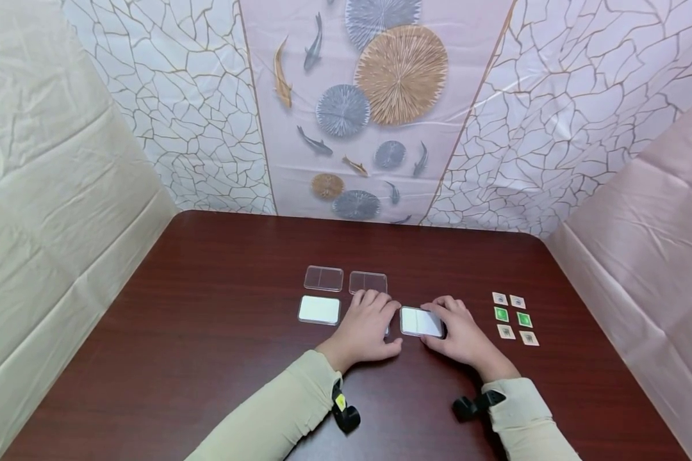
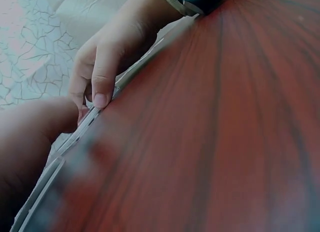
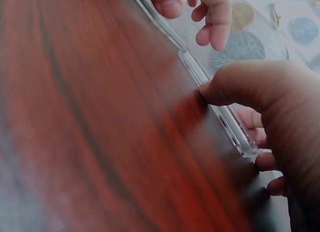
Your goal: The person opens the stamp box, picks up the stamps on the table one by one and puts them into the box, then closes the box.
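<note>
My right hand [image 1: 461,331] pinches a flat clear plastic case [image 1: 418,322] with a white inside, thumb on its near edge and fingers on its far edge. In the right wrist view the case [image 3: 232,127] is seen edge-on, low over the table or resting on it; I cannot tell which. My left hand [image 1: 366,325] is just left of it, fingers spread loosely over another case that it mostly hides. Seen from the right wrist, the left hand's fingers [image 3: 217,21] stand apart from its thumb. A white-filled case [image 1: 320,310] lies left of that hand.
Two clear, see-through plastic pieces [image 1: 323,278] lie side by side behind the cases. At the right, several small square tiles [image 1: 501,314] form two columns, some green and some pale. Patterned cloth [image 1: 346,160] hangs behind the dark red wooden table [image 1: 230,269].
</note>
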Demonstrator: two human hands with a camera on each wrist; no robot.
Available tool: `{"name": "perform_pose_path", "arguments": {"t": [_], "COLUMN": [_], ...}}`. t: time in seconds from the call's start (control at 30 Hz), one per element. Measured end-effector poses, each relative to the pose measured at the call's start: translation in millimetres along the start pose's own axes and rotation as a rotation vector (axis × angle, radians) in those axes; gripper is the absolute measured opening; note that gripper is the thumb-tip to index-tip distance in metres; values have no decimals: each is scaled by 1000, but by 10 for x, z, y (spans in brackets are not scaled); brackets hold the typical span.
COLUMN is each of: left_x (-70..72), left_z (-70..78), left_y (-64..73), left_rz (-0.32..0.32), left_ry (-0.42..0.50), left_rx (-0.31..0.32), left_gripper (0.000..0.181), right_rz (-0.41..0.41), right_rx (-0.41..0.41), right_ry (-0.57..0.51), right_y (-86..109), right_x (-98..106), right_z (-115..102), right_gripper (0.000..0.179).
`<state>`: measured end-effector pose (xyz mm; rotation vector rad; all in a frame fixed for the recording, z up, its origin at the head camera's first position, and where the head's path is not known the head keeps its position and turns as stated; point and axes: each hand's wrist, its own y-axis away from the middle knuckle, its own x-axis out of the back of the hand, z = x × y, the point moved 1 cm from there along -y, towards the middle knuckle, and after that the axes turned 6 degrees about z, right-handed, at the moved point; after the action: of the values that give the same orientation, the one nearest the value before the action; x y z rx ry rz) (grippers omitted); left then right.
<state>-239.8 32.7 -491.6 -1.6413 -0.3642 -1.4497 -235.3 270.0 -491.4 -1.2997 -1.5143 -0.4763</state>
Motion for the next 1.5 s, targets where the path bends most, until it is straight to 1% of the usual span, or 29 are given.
{"name": "perform_pose_path", "arguments": {"t": [0.13,0.27,0.43,0.57,0.73,0.8,0.9,1.0,1.1,1.2,1.37,1.5], "left_x": [-58,-93,-85,-64,-77,-91,-99,-100,-100,-103,-105,-118], "left_z": [33,66,105,118,116,115,118,124,118,112,109,122], "left_y": [-42,-81,-131,-150,-152,-152,-154,-154,-147,-143,-142,-148], "left_rz": [-38,-60,-62,-62,-76,-80,-80,-80,-77,-77,-74,-74], "left_ry": [-32,-54,-61,-58,-52,-48,-43,-41,-47,-54,-65,-58], "left_rx": [2,-9,-29,-32,-12,-5,-3,-6,-9,-10,-10,-18], "left_gripper": [67,68,63,59,63,65,63,59,56,56,56,55], "right_rz": [7,10,10,13,45,71,112,145,146,140,123,100], "right_rx": [28,57,86,100,136,147,118,48,-33,-90,-126,-130], "right_ry": [-28,-51,-71,-81,-104,-128,-162,-176,-170,-159,-125,-96], "right_y": [31,43,49,46,36,34,22,-10,-74,-152,-309,-421], "right_x": [7,9,7,16,37,56,77,75,52,29,-18,-54], "right_z": [3,3,-4,-7,33,72,156,238,289,325,394,434], "right_gripper": [56,54,52,52,52,52,51,49,46,46,50,53]}}
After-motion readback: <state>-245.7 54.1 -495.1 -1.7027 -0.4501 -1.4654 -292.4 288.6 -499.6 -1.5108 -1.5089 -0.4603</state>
